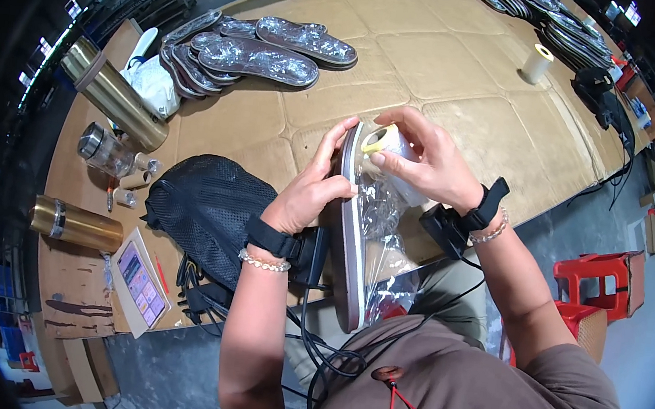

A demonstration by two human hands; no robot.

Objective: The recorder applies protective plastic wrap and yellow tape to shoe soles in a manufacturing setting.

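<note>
1. The fingers of the right hand (pixel 420 162) close around a small roll of tape (pixel 384 139), thumb and forefinger pinching its pale yellow rim. The roll sits at the upper end of a shoe sole (pixel 352 231), apparently so the tape can meet the wrapping there.
2. The left hand (pixel 311 191) has its fingers stretched narrow along the sole's upper left edge, thumb tucked behind. This grip steadies the sole on its edge while the other hand works.
3. The sole stands tilted, nearly upright, in front of the person's chest and over the near edge of the table (pixel 452 82). Its lower end points down toward the lap.
4. A clear plastic wrap (pixel 383 242) covers the sole's right face and hangs loose and crinkled below the right hand; it looks only partly gathered.
5. Both wrists wear black bands with small black boxes, and dark cables run down from them toward the body.
6. Just left of the left forearm lies a black mesh bag (pixel 207 208), and beside it a small device with a coloured screen (pixel 142 285).
7. Further left stand two brass-coloured flasks (pixel 111 94), one laid at an angle, and a small glass jar (pixel 103 147).
8. Beyond the hands, a pile of wrapped soles (pixel 259 54) lies fanned out on the padded tabletop, well apart from the one in hand.
9. A second roll of tape (pixel 537 64) stands far right, and more soles are stacked at the far edge.
</note>
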